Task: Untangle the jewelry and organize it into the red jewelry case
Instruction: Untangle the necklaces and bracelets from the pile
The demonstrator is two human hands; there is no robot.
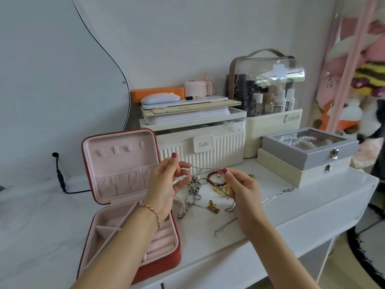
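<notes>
The red jewelry case (87, 182) stands open on the white table, pink-lined, its lid upright and its divided tray under my left forearm. A tangled heap of jewelry (196, 190) lies just right of it: silver chains, a dark red bead bracelet (210, 178), gold charms (220, 189) and a pearl strand (181, 203). My left hand (166, 180) and my right hand (241, 188) hover over the heap and pinch a thin silver chain (201, 168) stretched between them.
A loose silver chain with a clasp (277, 195) lies to the right, another thin chain (225, 225) near the table's front edge. Behind stand a ribbed white box (218, 151), a grey glass-lid box (312, 151) on a cream box, and a clear cosmetics organiser (268, 90). A black cable (59, 176) lies left.
</notes>
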